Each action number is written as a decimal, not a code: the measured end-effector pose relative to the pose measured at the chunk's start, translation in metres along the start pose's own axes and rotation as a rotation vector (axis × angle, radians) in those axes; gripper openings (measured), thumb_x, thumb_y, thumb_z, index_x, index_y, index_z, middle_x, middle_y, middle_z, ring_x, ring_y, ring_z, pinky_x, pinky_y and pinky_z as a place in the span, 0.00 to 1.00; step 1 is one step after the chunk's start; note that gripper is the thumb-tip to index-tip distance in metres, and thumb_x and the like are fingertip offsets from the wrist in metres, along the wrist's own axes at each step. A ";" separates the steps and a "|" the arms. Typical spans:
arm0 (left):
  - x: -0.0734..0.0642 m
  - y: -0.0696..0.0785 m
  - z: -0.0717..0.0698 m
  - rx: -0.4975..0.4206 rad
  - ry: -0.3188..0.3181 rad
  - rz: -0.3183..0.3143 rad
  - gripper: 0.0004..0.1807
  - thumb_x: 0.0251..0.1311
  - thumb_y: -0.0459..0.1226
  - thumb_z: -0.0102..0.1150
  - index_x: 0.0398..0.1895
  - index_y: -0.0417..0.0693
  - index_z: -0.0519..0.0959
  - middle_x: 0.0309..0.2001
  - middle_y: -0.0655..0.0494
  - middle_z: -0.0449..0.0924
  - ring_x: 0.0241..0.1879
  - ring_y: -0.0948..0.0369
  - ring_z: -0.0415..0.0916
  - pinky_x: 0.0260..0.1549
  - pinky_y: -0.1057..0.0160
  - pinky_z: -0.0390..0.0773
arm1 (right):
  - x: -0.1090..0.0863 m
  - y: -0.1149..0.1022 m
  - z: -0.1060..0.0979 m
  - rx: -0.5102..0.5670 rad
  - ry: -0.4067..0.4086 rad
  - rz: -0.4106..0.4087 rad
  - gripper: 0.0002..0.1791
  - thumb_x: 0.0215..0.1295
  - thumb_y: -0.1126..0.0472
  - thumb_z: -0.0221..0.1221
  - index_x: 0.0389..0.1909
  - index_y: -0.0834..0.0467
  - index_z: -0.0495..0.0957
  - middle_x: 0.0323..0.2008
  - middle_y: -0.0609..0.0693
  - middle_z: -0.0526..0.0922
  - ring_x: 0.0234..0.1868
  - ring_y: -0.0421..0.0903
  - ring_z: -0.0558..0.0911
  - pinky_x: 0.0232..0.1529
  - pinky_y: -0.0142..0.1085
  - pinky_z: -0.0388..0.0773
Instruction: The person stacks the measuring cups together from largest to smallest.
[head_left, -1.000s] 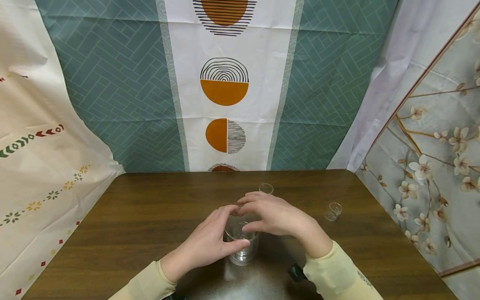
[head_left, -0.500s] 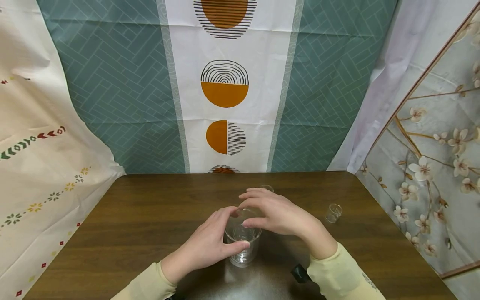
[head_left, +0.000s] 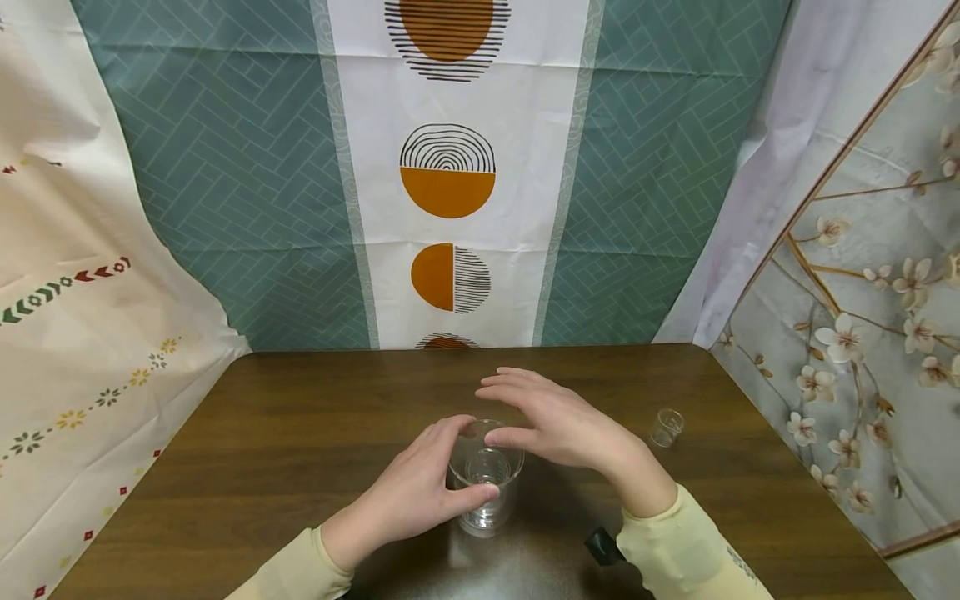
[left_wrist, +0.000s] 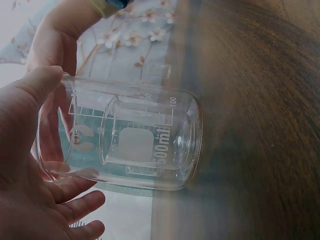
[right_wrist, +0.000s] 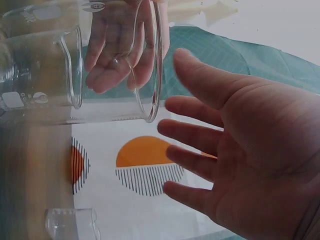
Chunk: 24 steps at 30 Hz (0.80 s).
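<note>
A clear glass beaker (head_left: pixel 487 500) marked 500ml (left_wrist: pixel 162 145) stands upright on the table, with a smaller glass beaker (right_wrist: pixel 50 75) inside it. My left hand (head_left: pixel 420 483) holds the large beaker near its rim, thumb on the near side and fingers on the far side. Over the rim's right side, my right hand (head_left: pixel 562 421) hovers with its fingers spread and nothing in them. In the right wrist view, this right hand (right_wrist: pixel 245 135) is apart from the rim.
A small glass beaker (head_left: pixel 667 427) stands on the right part of the brown wooden table (head_left: pixel 315 417). The right wrist view has a small beaker (right_wrist: pixel 72 223) at the lower left. Patterned cloths (head_left: pixel 247 183) hang behind and beside the table.
My right hand has drawn slightly up and back from the rim, its fingers straightening. It now hides the beaker behind it. My left hand stays in place on the large beaker.
</note>
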<state>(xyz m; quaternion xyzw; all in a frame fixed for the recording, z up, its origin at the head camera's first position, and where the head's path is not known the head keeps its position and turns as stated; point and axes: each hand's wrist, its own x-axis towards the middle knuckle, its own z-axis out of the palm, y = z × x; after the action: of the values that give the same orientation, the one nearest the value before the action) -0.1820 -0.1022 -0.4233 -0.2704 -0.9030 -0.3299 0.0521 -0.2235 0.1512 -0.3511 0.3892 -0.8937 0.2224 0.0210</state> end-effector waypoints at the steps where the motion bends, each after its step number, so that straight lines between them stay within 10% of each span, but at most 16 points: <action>1: 0.000 0.000 0.000 0.001 0.002 0.001 0.48 0.65 0.69 0.70 0.77 0.50 0.69 0.69 0.61 0.76 0.70 0.55 0.75 0.64 0.43 0.79 | 0.000 0.000 0.000 0.002 0.010 0.003 0.35 0.77 0.43 0.69 0.78 0.53 0.77 0.79 0.48 0.73 0.86 0.53 0.61 0.79 0.60 0.63; 24: 0.000 0.000 0.001 0.002 0.002 -0.002 0.48 0.64 0.69 0.71 0.76 0.49 0.70 0.68 0.61 0.77 0.68 0.57 0.75 0.63 0.43 0.80 | 0.007 0.011 0.004 -0.088 0.168 0.077 0.45 0.77 0.39 0.67 0.87 0.52 0.64 0.85 0.50 0.65 0.87 0.55 0.57 0.84 0.58 0.53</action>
<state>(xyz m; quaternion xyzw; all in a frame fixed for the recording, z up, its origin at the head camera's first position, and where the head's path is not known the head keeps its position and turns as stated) -0.1818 -0.1017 -0.4246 -0.2691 -0.9036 -0.3291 0.0531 -0.2358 0.1515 -0.3572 0.3333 -0.9119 0.2153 0.1047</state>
